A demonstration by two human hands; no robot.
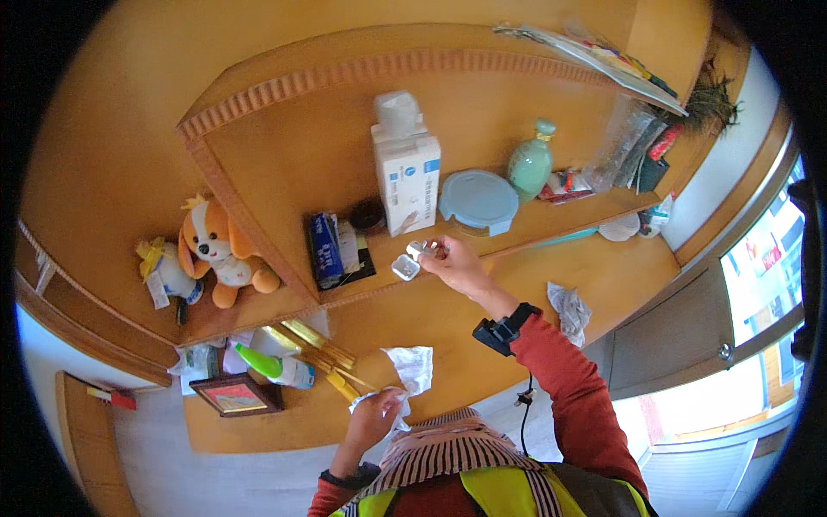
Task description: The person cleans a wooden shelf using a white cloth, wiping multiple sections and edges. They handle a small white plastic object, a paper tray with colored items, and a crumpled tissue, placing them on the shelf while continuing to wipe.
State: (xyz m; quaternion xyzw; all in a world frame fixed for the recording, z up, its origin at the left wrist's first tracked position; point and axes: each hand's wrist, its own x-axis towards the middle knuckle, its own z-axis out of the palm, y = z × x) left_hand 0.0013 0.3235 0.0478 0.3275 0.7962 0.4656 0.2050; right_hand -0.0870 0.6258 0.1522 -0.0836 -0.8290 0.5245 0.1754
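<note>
My right hand (458, 267) is closed around a small white hinged case (407, 267), its lid hanging open, by the front edge of the shelf. What the case contains, if anything, is too small to make out. Low over the desk's near edge, my left hand (376, 419) grips a crumpled white tissue (412, 367), part of which spreads out beyond the fingers. Behind the case stands a white box of tissues (410, 183), with a round container with a blue lid (479, 200) to its right.
The shelf also bears a pale green bottle (531, 162) and a blue packet (326, 250). A plush dog (222, 250) sits at left. On the desk (482, 345) are a green-topped bottle (274, 365), a picture frame (237, 396), gold sticks (323, 349) and a grey crumpled cloth (568, 312).
</note>
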